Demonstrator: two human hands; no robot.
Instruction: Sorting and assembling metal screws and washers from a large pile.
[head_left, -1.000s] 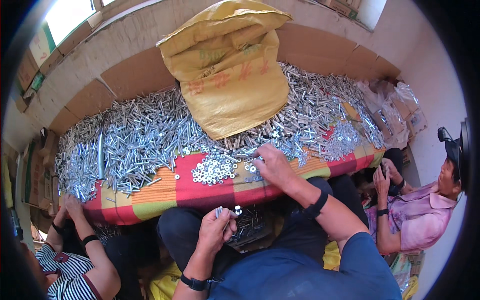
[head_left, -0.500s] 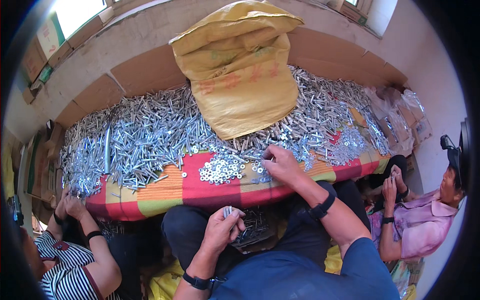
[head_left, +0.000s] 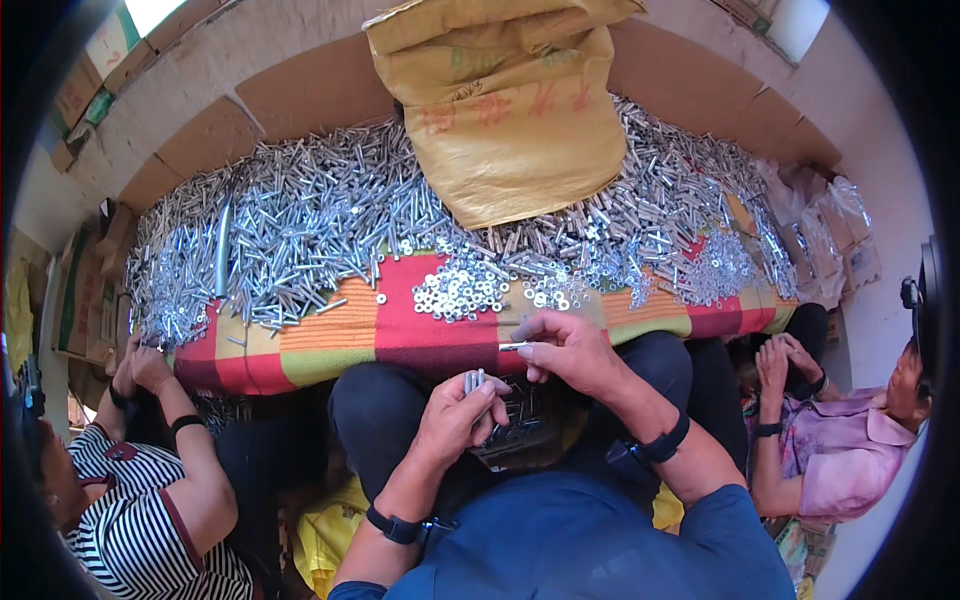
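My left hand (head_left: 446,424) is closed around a few shiny metal bolts (head_left: 474,381), whose ends stick up past the thumb. To its right, my right hand (head_left: 577,354) pinches a single slim metal bolt (head_left: 513,346), held level and pointing left over the table's front edge. Just beyond both hands lies a heap of pale flat washers (head_left: 462,288) on the checked cloth (head_left: 420,338). A smaller group of washers (head_left: 553,293) sits to the right of that heap.
A long mound of metal bolts (head_left: 300,210) covers the table's back, with a yellow woven sack (head_left: 515,140) on it. Loose small washers (head_left: 715,270) lie at right. One person in a striped top (head_left: 150,510) works at left, another in a pink shirt (head_left: 840,450) at right.
My right hand has come back from the washers toward my left hand, and a bolt now shows in its fingers. The view has tipped downward, so the table appears higher.
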